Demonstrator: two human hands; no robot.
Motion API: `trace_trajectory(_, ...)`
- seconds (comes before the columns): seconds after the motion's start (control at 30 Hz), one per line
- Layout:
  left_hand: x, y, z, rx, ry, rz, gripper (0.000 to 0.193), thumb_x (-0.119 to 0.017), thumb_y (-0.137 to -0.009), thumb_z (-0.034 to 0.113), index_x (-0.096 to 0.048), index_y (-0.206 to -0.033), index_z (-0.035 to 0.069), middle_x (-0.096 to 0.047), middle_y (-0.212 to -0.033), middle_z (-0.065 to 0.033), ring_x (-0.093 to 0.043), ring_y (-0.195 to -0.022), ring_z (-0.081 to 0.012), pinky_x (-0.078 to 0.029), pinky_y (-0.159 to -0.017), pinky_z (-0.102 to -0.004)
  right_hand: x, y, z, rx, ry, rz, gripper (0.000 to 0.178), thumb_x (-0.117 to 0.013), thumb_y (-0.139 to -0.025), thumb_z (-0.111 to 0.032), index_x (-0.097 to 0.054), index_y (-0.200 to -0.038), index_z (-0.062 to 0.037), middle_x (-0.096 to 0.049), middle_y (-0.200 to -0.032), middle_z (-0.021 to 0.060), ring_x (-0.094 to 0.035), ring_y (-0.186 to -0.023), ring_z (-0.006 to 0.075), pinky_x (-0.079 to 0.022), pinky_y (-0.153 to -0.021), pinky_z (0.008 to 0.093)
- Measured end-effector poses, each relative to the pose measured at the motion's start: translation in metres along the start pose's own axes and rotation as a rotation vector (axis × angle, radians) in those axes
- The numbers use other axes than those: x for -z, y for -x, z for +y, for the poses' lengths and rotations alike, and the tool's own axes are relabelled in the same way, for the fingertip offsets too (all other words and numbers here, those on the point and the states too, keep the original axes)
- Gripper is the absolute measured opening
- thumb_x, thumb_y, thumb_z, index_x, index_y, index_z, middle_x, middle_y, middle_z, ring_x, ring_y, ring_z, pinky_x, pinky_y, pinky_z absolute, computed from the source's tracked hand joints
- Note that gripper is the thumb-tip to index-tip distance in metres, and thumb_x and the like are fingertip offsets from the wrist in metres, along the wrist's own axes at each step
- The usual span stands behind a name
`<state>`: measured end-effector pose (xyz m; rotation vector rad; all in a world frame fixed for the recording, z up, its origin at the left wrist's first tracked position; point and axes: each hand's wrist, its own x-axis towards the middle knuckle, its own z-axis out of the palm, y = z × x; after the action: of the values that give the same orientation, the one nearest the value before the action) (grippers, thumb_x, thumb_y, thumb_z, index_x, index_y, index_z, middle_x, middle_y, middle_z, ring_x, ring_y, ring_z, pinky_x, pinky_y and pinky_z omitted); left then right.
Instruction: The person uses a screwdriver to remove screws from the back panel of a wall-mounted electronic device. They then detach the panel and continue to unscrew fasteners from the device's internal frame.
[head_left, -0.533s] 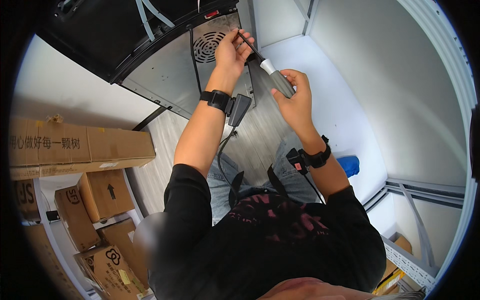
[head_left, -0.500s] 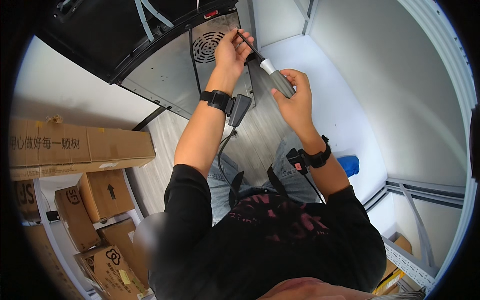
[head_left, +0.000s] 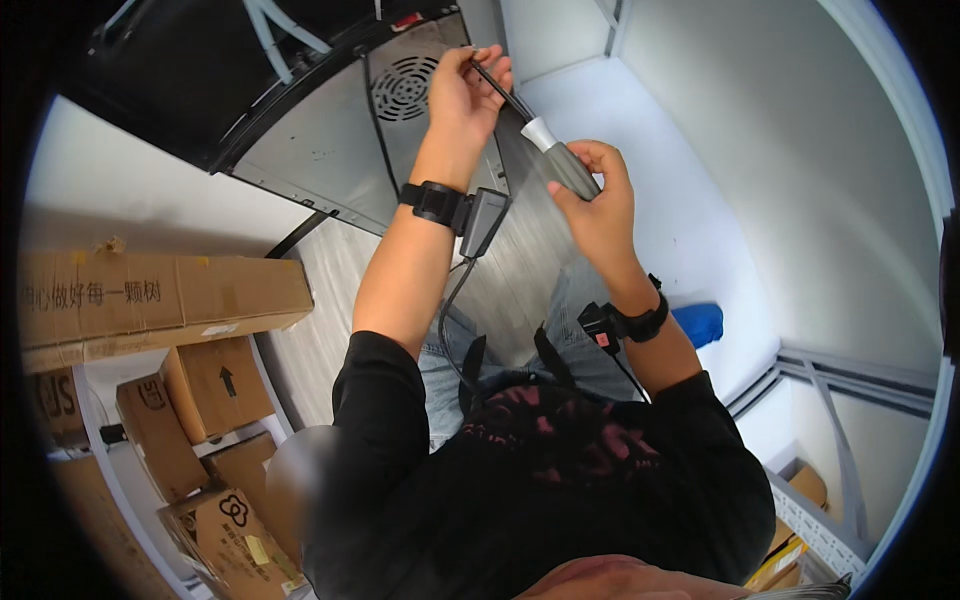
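My right hand (head_left: 603,205) is wrapped around the grey handle of a screwdriver (head_left: 570,170). The dark shaft slants up and left from a pale collar to my left hand (head_left: 464,98). There, my left thumb and forefinger are pinched together at the screwdriver's tip, with the other fingers curled beside the shaft. Whatever lies in that pinch is too small to make out. Just beyond my left hand stands a black-framed machine with a bare metal panel (head_left: 300,165) and a round slotted vent (head_left: 402,88).
A black cable (head_left: 375,125) runs down the panel. Pale straps (head_left: 270,40) hang on the machine's black part. Cardboard boxes (head_left: 215,390) fill a shelf at left, below a long carton (head_left: 150,295). White walls enclose the right, where a blue object (head_left: 698,324) lies.
The view has shifted slightly, and the machine now sits a little higher and farther left in it. Both hands keep their grips, with the screwdriver still meeting the left fingertips.
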<state>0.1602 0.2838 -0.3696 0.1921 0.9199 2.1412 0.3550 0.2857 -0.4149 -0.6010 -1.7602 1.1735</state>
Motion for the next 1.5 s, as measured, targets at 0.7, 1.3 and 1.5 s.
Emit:
trace_trajectory(0.7,0.134,-0.012,-0.302,0.724,-0.478,-0.367,0.01,-0.05,-0.084,0.012,-0.053,-0.076,0.007,-0.052,-0.068,-0.0018,-0.05,-0.065,-0.0115,-0.042,-0.063,-0.0243,0.186,0.06,0.212,-0.751,-0.523,0.078,0.031,-0.054,-0.083,-0.004,-0.051,-0.114,0.0013,-0.057,-0.093,0.0079,-0.056,-0.078,0.0155,-0.046,-0.066,0.0285)
trace_trajectory(1.3,0.155,-0.004,-0.453,0.357,-1.092,-0.56,0.01,-0.064,-0.082,0.005,-0.062,-0.092,0.003,-0.062,-0.079,-0.0006,-0.055,-0.07,-0.0077,-0.045,-0.066,-0.0221,0.202,0.171,0.31,-0.975,-0.474,0.282,0.031,-0.055,-0.081,-0.002,-0.05,-0.112,-0.0021,-0.057,-0.093,0.0083,-0.056,-0.075,0.0157,-0.045,-0.067,0.0286)
trace_trajectory(1.5,0.147,-0.003,-0.47,0.045,-1.267,-0.658,0.009,-0.066,-0.079,0.006,-0.067,-0.087,0.005,-0.064,-0.076,-0.0019,-0.056,-0.073,-0.0126,-0.046,-0.069,-0.0256,0.2,0.185,0.322,-0.977,-0.464,0.289,0.034,-0.057,-0.079,-0.001,-0.05,-0.112,-0.0033,-0.057,-0.093,0.008,-0.056,-0.076,0.0155,-0.045,-0.067,0.0288)
